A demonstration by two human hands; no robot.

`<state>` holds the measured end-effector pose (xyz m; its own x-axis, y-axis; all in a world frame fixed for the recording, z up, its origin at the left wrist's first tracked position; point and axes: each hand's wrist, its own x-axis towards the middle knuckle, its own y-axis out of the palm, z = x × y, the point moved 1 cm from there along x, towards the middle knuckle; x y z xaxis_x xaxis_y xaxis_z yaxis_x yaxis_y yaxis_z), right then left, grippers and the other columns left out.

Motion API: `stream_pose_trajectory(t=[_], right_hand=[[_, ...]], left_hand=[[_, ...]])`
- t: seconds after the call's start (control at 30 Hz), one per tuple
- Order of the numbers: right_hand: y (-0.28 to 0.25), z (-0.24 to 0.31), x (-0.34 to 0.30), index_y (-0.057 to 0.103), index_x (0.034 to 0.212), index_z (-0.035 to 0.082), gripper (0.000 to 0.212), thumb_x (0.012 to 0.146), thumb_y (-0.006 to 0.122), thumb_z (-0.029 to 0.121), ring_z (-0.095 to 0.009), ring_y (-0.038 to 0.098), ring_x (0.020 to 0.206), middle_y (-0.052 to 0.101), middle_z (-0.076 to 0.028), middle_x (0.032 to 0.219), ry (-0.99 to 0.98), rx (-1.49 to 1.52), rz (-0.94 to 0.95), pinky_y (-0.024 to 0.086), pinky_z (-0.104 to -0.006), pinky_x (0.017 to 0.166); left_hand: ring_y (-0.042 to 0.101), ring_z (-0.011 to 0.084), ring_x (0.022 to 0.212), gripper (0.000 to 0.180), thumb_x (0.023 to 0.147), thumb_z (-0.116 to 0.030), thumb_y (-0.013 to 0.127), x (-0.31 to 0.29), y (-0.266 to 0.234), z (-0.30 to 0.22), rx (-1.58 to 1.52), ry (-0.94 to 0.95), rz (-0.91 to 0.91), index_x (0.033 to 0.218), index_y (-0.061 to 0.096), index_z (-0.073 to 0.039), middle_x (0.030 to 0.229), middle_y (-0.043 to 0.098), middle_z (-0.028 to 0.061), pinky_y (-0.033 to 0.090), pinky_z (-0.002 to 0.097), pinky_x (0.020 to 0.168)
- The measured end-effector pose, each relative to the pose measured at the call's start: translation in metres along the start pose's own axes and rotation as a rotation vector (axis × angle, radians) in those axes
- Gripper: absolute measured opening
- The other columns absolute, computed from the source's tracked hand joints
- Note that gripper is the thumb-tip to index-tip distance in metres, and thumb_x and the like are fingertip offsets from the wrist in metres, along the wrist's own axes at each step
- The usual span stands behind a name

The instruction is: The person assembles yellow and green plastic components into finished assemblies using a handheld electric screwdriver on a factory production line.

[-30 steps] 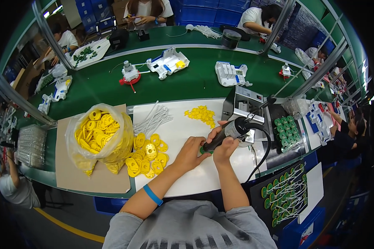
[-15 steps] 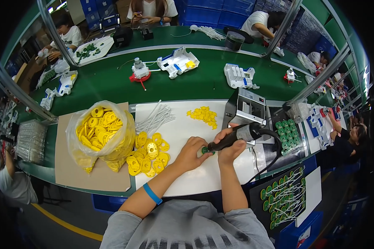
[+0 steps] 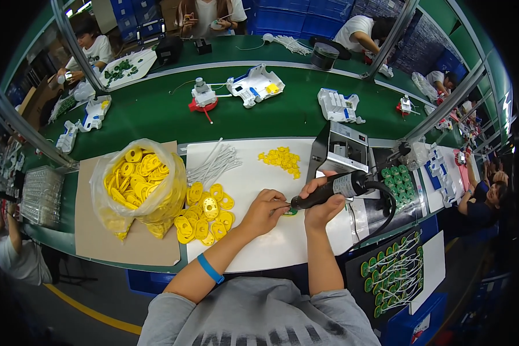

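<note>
In my right hand (image 3: 324,209) is a black electric screwdriver (image 3: 319,195), held level with its tip pointing left and its cord trailing off the right end. My left hand (image 3: 266,212) is closed in a pinch right at that tip; whatever sits between the fingers is too small to make out. Just under the fingertips, a small green circuit board (image 3: 292,212) lies on the white sheet (image 3: 259,251), partly covered by the hand. Left of my left hand spreads a loose pile of yellow oval plastic plates (image 3: 205,213).
A plastic bag (image 3: 101,202) full of yellow plates stands at left. White cables (image 3: 216,164) and small yellow parts (image 3: 281,160) lie beyond my hands. At right are a black-and-silver machine (image 3: 343,144), green boards (image 3: 398,184) and wired assemblies (image 3: 392,271). White housings (image 3: 254,85) rest on the green belt.
My left fingers have shifted from the green board to a pinch at the screwdriver's tip. The screwdriver has moved slightly right. Housings on the belt have slid right.
</note>
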<state>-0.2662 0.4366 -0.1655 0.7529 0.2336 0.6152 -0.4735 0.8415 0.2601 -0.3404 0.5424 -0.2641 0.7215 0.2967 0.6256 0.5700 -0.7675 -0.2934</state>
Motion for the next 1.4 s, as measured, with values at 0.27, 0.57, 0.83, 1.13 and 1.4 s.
stream_pose_trajectory(t=[0.27,0.57,0.83,1.13,1.4], right_hand=[[0.004,0.000,-0.003,0.046,0.123,-0.007,0.097,0.086,0.052,0.082,-0.015,0.057,0.060,0.056,-0.008,0.075,0.000,-0.003,-0.004,0.049,-0.0283,0.057],[0.011,-0.004,-0.006,0.046,0.122,-0.007,0.097,0.085,0.052,0.082,-0.016,0.055,0.058,0.054,-0.007,0.074,0.019,0.007,-0.024,0.047,-0.0289,0.056],[0.019,-0.015,-0.021,0.046,0.121,-0.007,0.095,0.086,0.052,0.081,-0.015,0.056,0.060,0.055,-0.008,0.074,0.005,-0.015,0.047,0.048,-0.0275,0.057],[0.023,-0.026,-0.027,0.046,0.121,-0.007,0.095,0.085,0.053,0.081,-0.014,0.057,0.062,0.056,-0.008,0.076,-0.033,-0.033,0.050,0.049,-0.0270,0.059],[0.032,-0.038,-0.030,0.050,0.111,-0.003,0.076,0.083,0.074,0.063,-0.015,0.056,0.066,0.059,-0.009,0.079,0.114,0.203,0.294,0.045,-0.0277,0.061]], left_hand=[[0.060,0.0283,0.101,0.016,0.083,-0.001,0.075,-0.002,-0.004,0.001,0.000,-0.001,0.010,0.098,0.077,-0.005,0.107,0.067,0.0080,0.053,0.0366,0.077],[0.059,0.0295,0.104,0.013,0.084,-0.001,0.073,-0.002,-0.011,0.001,-0.037,-0.016,0.033,0.096,0.076,-0.003,0.110,0.066,0.0085,0.052,0.0368,0.083],[0.058,0.0323,0.115,0.053,0.076,-0.012,0.084,-0.004,-0.016,-0.005,-0.026,-0.083,0.076,0.127,0.066,-0.009,0.118,0.067,0.0116,0.050,0.0406,0.096],[0.058,0.0345,0.111,0.082,0.080,-0.017,0.082,-0.008,-0.021,-0.002,-0.009,-0.178,0.147,0.152,0.044,-0.012,0.117,0.061,0.0194,0.048,0.0400,0.098],[0.059,0.0368,0.110,0.092,0.079,-0.017,0.083,-0.016,-0.015,0.020,0.032,-0.171,0.143,0.156,0.034,-0.008,0.118,0.061,0.0202,0.049,0.0409,0.095]])
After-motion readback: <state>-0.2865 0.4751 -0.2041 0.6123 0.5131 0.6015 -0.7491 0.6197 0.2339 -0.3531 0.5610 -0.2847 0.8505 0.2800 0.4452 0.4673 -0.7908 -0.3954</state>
